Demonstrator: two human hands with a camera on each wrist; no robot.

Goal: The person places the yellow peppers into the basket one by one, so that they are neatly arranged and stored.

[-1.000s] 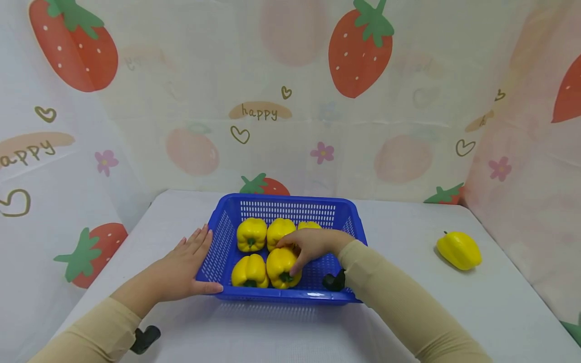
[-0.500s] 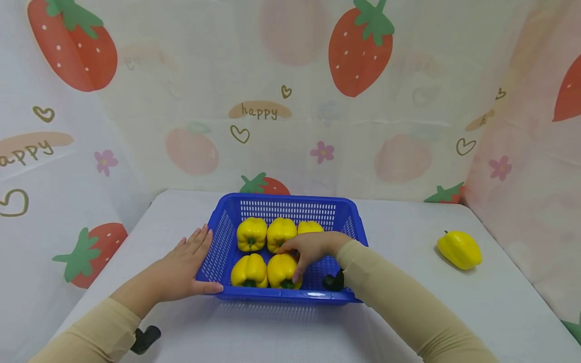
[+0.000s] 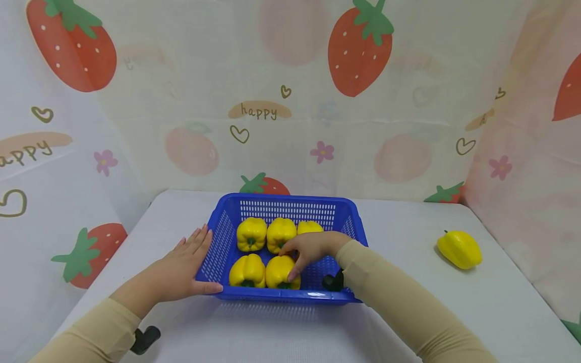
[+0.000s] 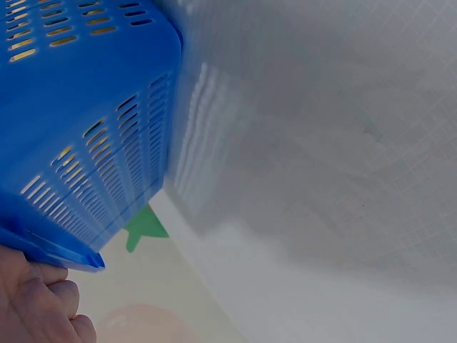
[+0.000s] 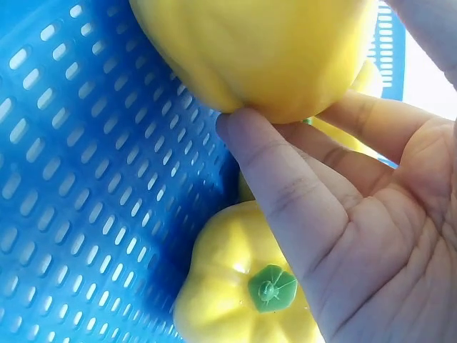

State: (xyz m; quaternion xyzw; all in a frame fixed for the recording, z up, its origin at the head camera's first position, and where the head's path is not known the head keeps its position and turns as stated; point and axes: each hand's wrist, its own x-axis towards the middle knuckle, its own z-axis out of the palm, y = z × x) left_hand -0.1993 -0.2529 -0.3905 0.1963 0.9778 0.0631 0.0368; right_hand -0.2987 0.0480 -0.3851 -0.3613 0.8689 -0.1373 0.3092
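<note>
My right hand (image 3: 313, 247) reaches into a blue plastic basket (image 3: 290, 199). Its thumb and fingers hold a yellow bell pepper (image 3: 277, 271) in the front row, stem towards me. To the left of that one lies another yellow bell pepper (image 3: 246, 269), close beside it. Along the back are three more yellow peppers (image 3: 251, 233), the right one partly covered by the hand. In the right wrist view the thumb and fingertips touch the held pepper (image 5: 264, 57). My left hand (image 3: 181, 272) rests with straight fingers along the basket's left rim, thumb over the front corner.
Off to the right, a single yellow pepper (image 3: 459, 249) lies on the white table (image 3: 399, 222). A printed cloth (image 3: 290, 146) with strawberries hangs around the back and sides. A black wrist strap end (image 3: 146, 339) sticks out at the left sleeve.
The right hand has lowered the pepper a little in the front row and shifted it slightly left. The front left pepper has slid a little left. The left hand has stayed put.
</note>
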